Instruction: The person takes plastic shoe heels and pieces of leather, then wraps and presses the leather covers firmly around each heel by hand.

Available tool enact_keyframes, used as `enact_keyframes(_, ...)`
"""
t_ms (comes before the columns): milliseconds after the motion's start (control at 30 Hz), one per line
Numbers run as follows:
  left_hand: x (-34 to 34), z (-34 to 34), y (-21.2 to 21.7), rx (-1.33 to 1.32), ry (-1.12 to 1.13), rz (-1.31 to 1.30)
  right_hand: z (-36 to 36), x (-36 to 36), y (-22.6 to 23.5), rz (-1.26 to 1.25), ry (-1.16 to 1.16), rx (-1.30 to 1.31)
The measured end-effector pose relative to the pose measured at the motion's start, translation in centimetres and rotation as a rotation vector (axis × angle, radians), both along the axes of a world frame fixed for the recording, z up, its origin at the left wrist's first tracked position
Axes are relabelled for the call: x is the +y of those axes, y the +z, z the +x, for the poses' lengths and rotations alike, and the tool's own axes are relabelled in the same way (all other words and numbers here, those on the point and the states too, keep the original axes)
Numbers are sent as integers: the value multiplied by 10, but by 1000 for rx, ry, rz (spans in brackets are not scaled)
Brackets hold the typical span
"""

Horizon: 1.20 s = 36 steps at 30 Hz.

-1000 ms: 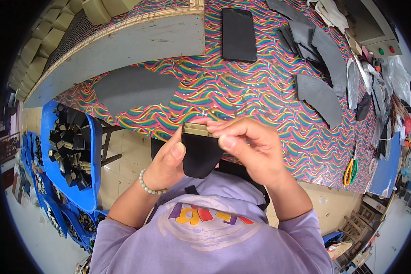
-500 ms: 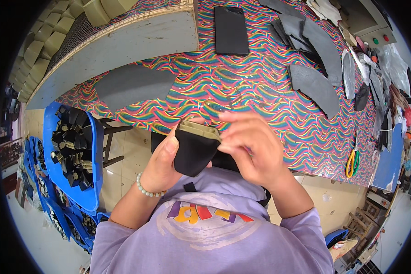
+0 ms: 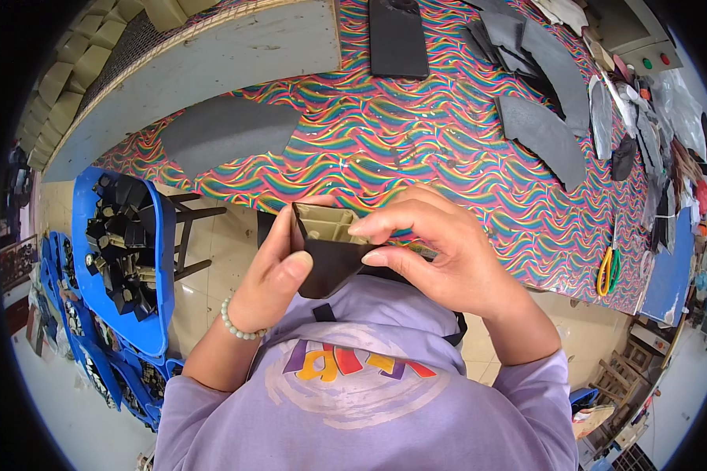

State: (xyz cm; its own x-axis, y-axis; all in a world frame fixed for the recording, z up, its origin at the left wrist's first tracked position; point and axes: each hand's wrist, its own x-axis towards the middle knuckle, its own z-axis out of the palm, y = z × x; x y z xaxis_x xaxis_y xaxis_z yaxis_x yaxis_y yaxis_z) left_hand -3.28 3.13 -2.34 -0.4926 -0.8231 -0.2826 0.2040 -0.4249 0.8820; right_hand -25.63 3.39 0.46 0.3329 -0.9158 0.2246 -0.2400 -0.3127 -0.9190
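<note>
A tan plastic heel block (image 3: 327, 226) partly wrapped in a dark covering piece (image 3: 327, 268) was held close to the chest, just in front of the near edge of the desk (image 3: 385, 149). The left hand (image 3: 279, 271) was closed around the block from the left, its thumb pressed against the dark covering. The right hand (image 3: 440, 251) was closed on the block's right side, with a fingertip laid over the tan top edge and another against the covering below it. A pale bead bracelet (image 3: 239, 323) was worn on the left wrist.

The desk was covered with a cloth of wavy rainbow stripes. On it, well apart from the hands, a grey foam sheet (image 3: 228, 141), a black rectangular slab (image 3: 398, 38) and a spread of curved grey cut pieces (image 3: 542, 133) were laid. Scissors with yellow and green handles (image 3: 609, 268) were seen near the desk's right edge. To the left, beside the desk, a blue tray (image 3: 145, 314) filled with dark covered blocks was set on a stool.
</note>
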Motion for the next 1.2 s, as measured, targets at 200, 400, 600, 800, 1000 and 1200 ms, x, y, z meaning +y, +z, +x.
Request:
enact_keyframes(200,5,7,-6,-224,-94,-226,1,8,3,255,50,-4)
enact_keyframes(400,4,6,-9,132,-27,209,-2,26,8,347,-145,-777)
enact_keyframes(600,8,5,-14,252,-83,214,16,16,-10,90,8,-33)
enact_keyframes(800,5,14,-19,276,-213,173,18,8,-15,658,42,-433)
enact_keyframes(1000,-4,7,-17,25,-236,-192,11,-5,-46,292,38,-446)
enact_keyframes(1200,-22,-13,-18,-38,74,-561,44,1,-38,341,-3,-742)
